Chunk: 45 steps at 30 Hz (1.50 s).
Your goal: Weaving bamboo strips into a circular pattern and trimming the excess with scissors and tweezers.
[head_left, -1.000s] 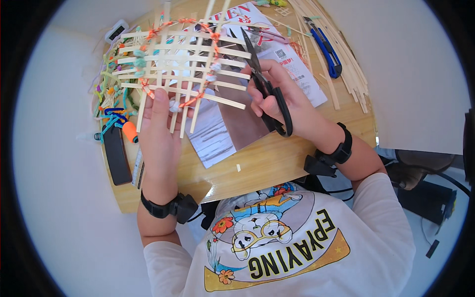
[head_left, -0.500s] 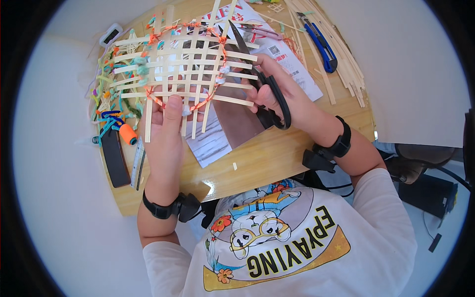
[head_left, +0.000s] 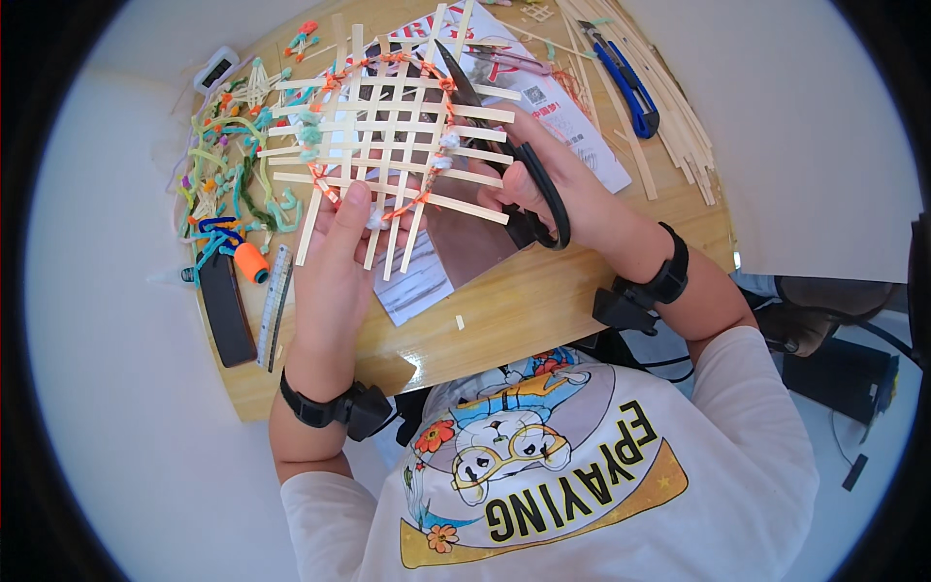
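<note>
- Square lattice woven from flat, pale wooden strips (head_left: 391,127), bound with a ring of twisted orange ties (head_left: 447,84): raised above the worktop (head_left: 524,303), in front of the white printed paper (head_left: 589,155) lying toward the far edge.
- Left hand (head_left: 333,254): gripping the lattice at its near side, thumb in front, fingers behind.
- Right hand (head_left: 570,175): wrapped round the black-handled scissors (head_left: 547,184). Their blade passes behind strip ends on the lattice's right; whether it touches them, I cannot tell.
- Just changed: the lattice has shifted toward the worktop's right edge, while the scissors have hardly moved, so it overlaps the blade more. The strip ends still jut past the ring.
- The shift uncovers more of the multicoloured fuzzy craft stems (head_left: 254,121) along the left edge.
- Near left corner: flat black rectangular object (head_left: 226,310), clear ruler (head_left: 275,301).
- Far right corner: blue utility knife (head_left: 628,89), beside loose pale strips (head_left: 679,126).
</note>
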Each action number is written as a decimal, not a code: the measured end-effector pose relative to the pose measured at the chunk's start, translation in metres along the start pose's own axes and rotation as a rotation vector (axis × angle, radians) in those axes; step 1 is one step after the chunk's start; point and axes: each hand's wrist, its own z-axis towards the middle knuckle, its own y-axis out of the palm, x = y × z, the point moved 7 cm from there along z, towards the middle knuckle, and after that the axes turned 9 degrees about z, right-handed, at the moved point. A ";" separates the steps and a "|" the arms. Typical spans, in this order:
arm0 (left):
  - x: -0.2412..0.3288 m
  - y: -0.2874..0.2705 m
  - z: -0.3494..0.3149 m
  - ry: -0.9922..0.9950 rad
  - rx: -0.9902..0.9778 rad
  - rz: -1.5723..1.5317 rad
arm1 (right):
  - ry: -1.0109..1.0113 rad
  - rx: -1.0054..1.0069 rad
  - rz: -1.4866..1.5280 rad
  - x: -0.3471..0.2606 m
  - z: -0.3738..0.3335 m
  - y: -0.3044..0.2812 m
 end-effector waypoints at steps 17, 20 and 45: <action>0.004 0.003 -0.004 0.042 -0.003 -0.025 | 0.003 -0.059 -0.140 -0.004 0.005 -0.001; 0.007 0.003 -0.006 0.025 0.028 -0.048 | 0.005 -0.072 -0.104 -0.002 0.004 -0.003; 0.006 -0.001 -0.007 0.151 -0.472 0.756 | -0.207 0.221 -0.096 -0.038 0.005 -0.043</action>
